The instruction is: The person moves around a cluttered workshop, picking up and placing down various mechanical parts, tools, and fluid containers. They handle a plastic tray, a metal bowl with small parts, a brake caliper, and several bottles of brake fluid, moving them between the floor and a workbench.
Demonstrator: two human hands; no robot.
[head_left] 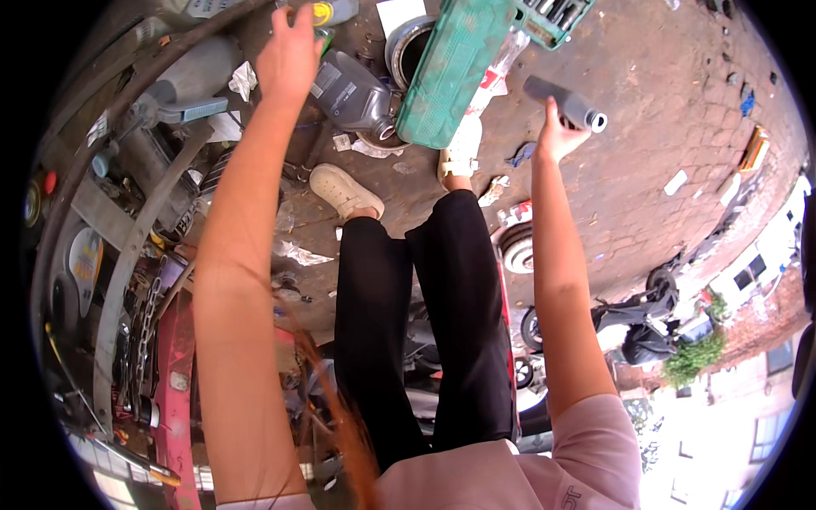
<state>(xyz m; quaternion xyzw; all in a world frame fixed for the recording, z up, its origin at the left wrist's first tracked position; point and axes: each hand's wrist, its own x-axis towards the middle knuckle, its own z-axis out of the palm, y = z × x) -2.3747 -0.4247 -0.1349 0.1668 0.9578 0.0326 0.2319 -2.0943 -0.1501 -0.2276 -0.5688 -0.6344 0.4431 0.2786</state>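
Note:
My right hand [561,136] is wrapped round the neck end of a grey bottle [552,92], which lies tilted with its uncapped mouth facing right. Over on the left, my left hand [289,59] reaches out with its fingers apart, and nothing shows in it. Just right of its fingertips is a clear container with a yellow part [325,13]; whether they touch I cannot tell. A grey plastic jug [350,93] lies below that container, its open mouth pointing down and right. A green plastic tool case [455,72] stands open in front of me.
A round metal tub [410,53] sits between jug and case. A rusty metal frame [127,255] with clutter runs along the left. My shoes [347,191] are on dirty, littered ground. A parked motorbike [637,314] stands at the right.

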